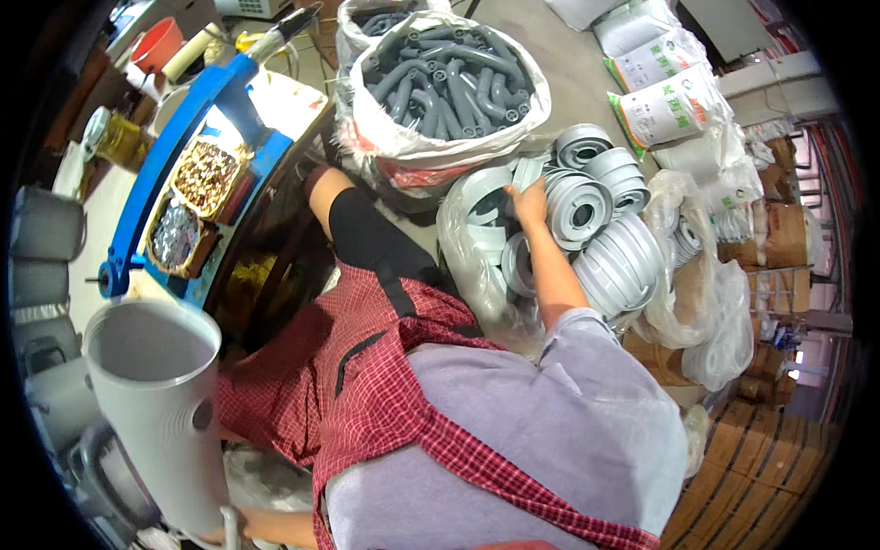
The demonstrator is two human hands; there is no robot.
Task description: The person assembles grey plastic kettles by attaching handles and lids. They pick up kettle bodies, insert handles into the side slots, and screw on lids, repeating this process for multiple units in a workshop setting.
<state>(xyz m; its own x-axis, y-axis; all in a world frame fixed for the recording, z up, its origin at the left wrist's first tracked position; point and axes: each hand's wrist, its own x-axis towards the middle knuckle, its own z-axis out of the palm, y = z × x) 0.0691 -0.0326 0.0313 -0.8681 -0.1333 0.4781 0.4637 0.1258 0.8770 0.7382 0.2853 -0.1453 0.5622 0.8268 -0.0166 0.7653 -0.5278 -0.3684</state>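
Observation:
At the lower left, my left hand (218, 533) is closed at the narrow lower end of a tall grey plastic container (158, 385). This container has a wide round mouth and a hole in its side; a small loop shows by my hand, whose fingers are partly hidden. My right hand (529, 203) reaches into a clear plastic bag (458, 247) of round, stepped grey plastic parts (579, 206). Its fingers are closed on the edge of one grey round plastic part (526, 172).
A blue metal frame (137, 197) stands on the bench at left, with two trays of small metal pieces (206, 174). Ahead is a white sack of curved grey tubes (454, 87). Printed sacks (669, 105) and cardboard boxes (752, 477) are on the right. More grey containers (46, 225) line the left.

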